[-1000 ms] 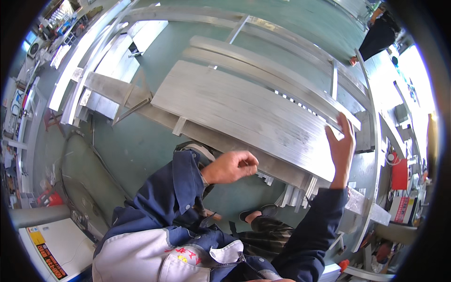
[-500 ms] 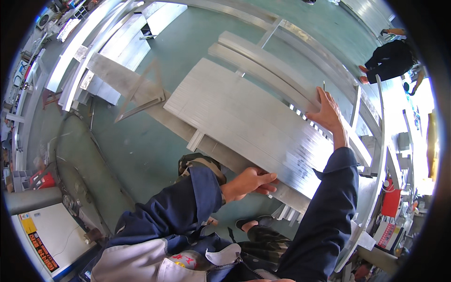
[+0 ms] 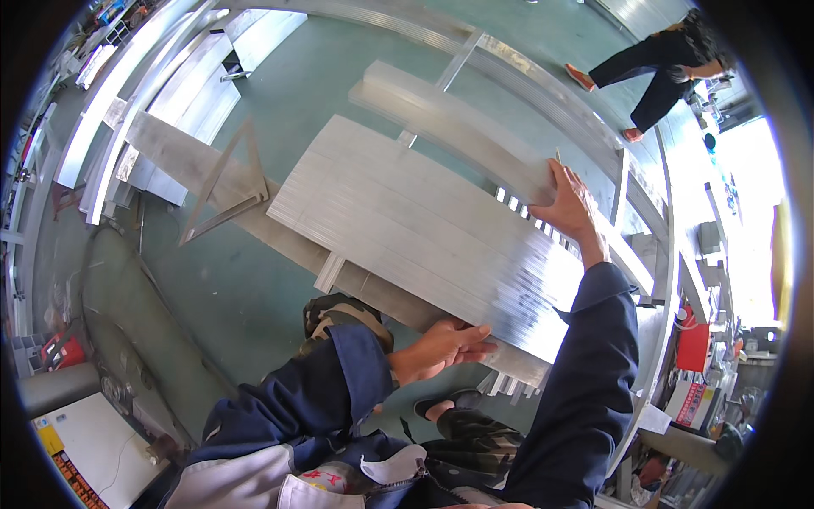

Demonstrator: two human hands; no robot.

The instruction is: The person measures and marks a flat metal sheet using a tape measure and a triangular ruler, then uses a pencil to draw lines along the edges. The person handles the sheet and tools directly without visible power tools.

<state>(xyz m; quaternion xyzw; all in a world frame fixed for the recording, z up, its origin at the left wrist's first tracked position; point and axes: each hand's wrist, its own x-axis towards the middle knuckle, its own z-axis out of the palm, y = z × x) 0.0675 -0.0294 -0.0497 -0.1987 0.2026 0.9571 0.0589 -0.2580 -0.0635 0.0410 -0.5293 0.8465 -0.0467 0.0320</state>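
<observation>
A wide silver ribbed metal panel lies slantwise in front of me. At its near edge is my left hand, palm side up, with thumb and fingers stretched out and touching the edge. Along the panel's far side lies a long aluminium bar, blurred by motion. My right hand bends its fingers over the bar's right end, its thumb reaching toward the panel. A thin pencil-like stick, too small to name surely, rises behind those fingers. Left of the panel, a metal triangle square stands on a grey board.
Metal frame rails run around the far and right sides. A person in dark trousers walks at the far right. Long bright profiles stand at the left. A white box sits at the lower left, and a red box at the right.
The view has shifted slightly. Two bars at the panel's far side, seen apart before, now look like one blurred piece under my right hand. The other person has stepped leftward.
</observation>
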